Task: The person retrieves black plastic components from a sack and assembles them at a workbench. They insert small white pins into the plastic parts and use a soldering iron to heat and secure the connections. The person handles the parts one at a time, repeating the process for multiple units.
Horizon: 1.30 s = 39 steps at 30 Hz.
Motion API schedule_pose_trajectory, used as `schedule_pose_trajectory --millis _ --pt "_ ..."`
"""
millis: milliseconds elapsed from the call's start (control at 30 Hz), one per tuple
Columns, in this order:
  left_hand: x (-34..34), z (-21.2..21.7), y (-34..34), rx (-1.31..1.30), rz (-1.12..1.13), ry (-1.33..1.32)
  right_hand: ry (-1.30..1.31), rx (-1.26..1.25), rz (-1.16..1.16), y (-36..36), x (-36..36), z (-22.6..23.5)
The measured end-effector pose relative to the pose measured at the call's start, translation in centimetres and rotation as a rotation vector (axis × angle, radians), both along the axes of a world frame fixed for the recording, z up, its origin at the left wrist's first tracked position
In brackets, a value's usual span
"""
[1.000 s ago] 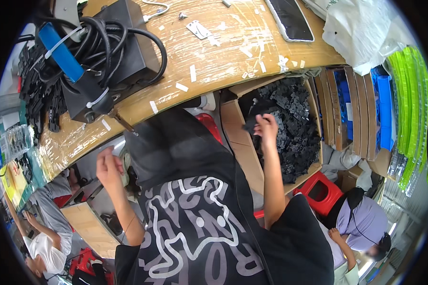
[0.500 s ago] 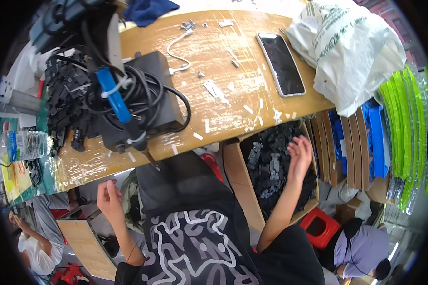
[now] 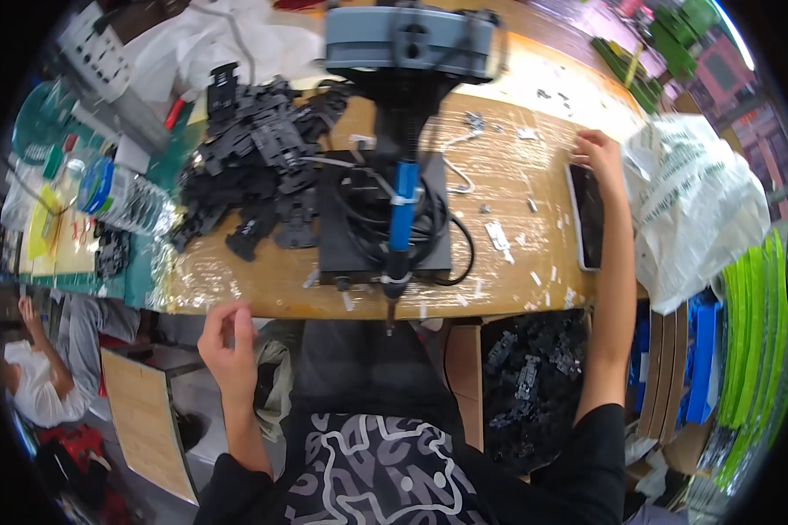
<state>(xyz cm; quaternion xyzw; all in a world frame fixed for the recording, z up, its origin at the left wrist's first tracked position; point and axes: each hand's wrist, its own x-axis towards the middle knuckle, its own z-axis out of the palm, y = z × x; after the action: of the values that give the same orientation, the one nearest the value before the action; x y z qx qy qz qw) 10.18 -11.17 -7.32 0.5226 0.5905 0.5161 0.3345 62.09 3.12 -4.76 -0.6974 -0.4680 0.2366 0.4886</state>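
My right hand (image 3: 600,157) is over the far right of the table, fingers loosely bent and apart, with nothing visible in them. It is just beyond the top of a smartphone (image 3: 587,214) and left of a white plastic bag (image 3: 696,206); my forearm covers part of the phone. My left hand (image 3: 228,339) hovers just off the table's near edge, thumb apart from the half-curled fingers, with nothing showing in it. Between the hands, a blue-handled tool (image 3: 402,206) with a pointed metal tip hangs above a black box (image 3: 341,258) and coiled black cable.
Black plastic parts (image 3: 263,140) are heaped on the table's left. A carton (image 3: 467,376) of dark parts stands below the near edge. White scraps and a white cable (image 3: 464,184) lie on the tabletop (image 3: 263,293). A bottle (image 3: 127,197) lies at left; green strips (image 3: 753,324) stand at right.
My right hand has moved from above the carton up to the table beside the phone. My left hand has stayed near the table edge. The whole view has turned and shifted left.
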Motion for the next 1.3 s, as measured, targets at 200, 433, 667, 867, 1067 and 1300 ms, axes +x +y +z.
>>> schedule_pose_trajectory --millis 200,433,667,867,1067,1300 --pt "-0.9 2.1 4.9 0.305 0.115 0.579 -0.574 -0.166 -0.299 6.6 8.5 -2.9" --pt "-3.6 1.7 7.4 0.285 0.118 0.722 -0.824 -0.223 -0.210 9.8 9.8 -3.7" --pt "-2.7 0.8 9.2 0.264 0.170 0.851 -0.754 -0.296 -0.127 9.3 10.0 -2.5" --pt "-2.5 1.5 9.7 0.496 0.271 0.606 -0.279 -0.058 0.056 5.3 9.4 3.4" --pt "-3.0 1.8 8.1 0.613 0.406 0.505 -0.262 0.236 0.110 -4.3 -7.9 9.4" --pt "-3.5 2.0 4.5 0.666 0.303 0.221 -0.107 0.392 0.141 -13.5 -16.3 7.7"
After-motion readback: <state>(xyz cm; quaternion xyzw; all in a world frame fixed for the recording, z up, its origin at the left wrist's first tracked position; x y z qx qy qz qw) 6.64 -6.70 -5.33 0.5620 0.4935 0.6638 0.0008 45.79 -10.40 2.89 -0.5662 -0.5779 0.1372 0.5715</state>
